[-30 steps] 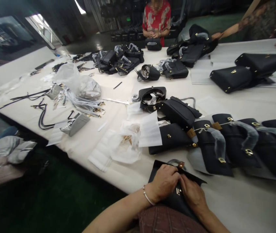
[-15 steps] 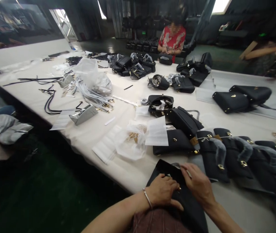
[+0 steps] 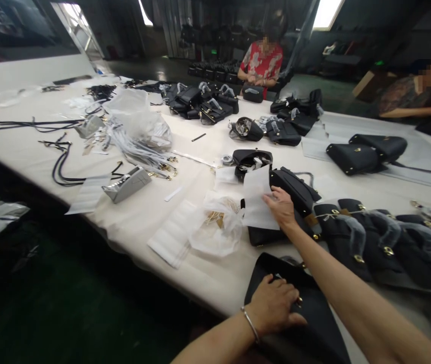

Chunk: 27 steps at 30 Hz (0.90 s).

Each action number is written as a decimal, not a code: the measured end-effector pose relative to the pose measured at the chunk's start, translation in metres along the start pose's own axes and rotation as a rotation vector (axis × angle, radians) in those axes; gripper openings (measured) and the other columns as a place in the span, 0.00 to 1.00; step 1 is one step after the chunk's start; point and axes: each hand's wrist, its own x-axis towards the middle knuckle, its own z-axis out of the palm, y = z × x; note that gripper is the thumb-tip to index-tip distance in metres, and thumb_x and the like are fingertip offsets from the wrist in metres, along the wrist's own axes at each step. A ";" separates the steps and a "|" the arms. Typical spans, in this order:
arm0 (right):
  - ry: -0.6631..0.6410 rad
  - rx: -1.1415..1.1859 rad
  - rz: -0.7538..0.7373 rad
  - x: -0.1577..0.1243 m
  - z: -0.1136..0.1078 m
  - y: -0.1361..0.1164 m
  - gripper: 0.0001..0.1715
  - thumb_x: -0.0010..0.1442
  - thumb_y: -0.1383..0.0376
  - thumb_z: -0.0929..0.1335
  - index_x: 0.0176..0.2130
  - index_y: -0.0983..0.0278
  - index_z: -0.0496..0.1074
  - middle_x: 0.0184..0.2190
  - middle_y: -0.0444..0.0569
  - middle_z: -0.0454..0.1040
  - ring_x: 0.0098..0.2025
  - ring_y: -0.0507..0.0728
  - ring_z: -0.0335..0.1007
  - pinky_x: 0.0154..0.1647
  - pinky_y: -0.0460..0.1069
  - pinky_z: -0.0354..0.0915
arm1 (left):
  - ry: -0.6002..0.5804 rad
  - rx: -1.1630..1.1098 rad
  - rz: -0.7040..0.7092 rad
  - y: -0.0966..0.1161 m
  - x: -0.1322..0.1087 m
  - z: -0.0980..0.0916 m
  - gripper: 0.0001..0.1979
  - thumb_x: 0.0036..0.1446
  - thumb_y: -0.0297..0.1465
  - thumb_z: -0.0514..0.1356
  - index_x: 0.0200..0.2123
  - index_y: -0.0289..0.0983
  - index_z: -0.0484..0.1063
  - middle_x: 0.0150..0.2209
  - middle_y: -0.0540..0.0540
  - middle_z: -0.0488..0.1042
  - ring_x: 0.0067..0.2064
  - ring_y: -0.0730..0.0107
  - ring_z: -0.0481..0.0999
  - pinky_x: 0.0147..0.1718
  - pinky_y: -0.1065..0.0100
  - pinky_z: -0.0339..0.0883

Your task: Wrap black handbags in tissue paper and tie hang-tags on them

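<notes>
In front of me at the table's near edge lies a black handbag point(image 3: 314, 313) with a gold clasp. My left hand point(image 3: 274, 306), a bracelet at its wrist, rests on the bag's front, thumb spread from the fingers. Farther forward, my right hand point(image 3: 281, 207) pinches the right edge of a thin white packing sheet point(image 3: 256, 202). Part of that sheet covers another black handbag point(image 3: 260, 236) lying flat. Just left of it sits a clear plastic bag point(image 3: 215, 242) of tan tags and strings.
Black handbags with wrapped handles point(image 3: 357, 235) line the right side. Stacked white sheets point(image 3: 173, 235), a grey tape dispenser point(image 3: 126, 184) and wrapped straps point(image 3: 132, 146) lie leftward. Across the table point(image 3: 200, 177), one person point(image 3: 262, 63) handles a small bag; another person point(image 3: 408, 98) works at right.
My right hand has left the near handbag's opening and reached forward to the white sheet, which has shifted slightly. My left hand has stayed on the bag. The view has turned slightly right.
</notes>
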 end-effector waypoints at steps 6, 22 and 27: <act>-0.588 0.379 0.205 -0.065 -0.140 0.020 0.23 0.55 0.48 0.71 0.38 0.64 0.73 0.31 0.46 0.76 0.31 0.55 0.70 0.32 0.48 0.66 | -0.039 -0.359 -0.068 -0.004 0.002 -0.022 0.25 0.58 0.39 0.62 0.57 0.39 0.67 0.60 0.40 0.69 0.63 0.50 0.65 0.64 0.45 0.52; -0.811 0.106 0.165 -0.166 -0.093 0.110 0.05 0.52 0.63 0.69 0.33 0.61 0.73 0.26 0.41 0.72 0.30 0.55 0.67 0.30 0.48 0.58 | -0.008 -0.523 -0.439 -0.009 0.024 -0.093 0.29 0.47 0.29 0.66 0.55 0.35 0.68 0.49 0.42 0.76 0.49 0.58 0.75 0.52 0.60 0.67; -0.533 -0.048 0.005 -0.186 -0.104 0.107 0.37 0.53 0.63 0.74 0.60 0.57 0.64 0.50 0.50 0.74 0.49 0.63 0.70 0.49 0.56 0.63 | 0.031 -0.427 -0.555 -0.003 0.014 -0.085 0.30 0.47 0.26 0.63 0.56 0.38 0.67 0.51 0.44 0.75 0.50 0.59 0.74 0.55 0.60 0.65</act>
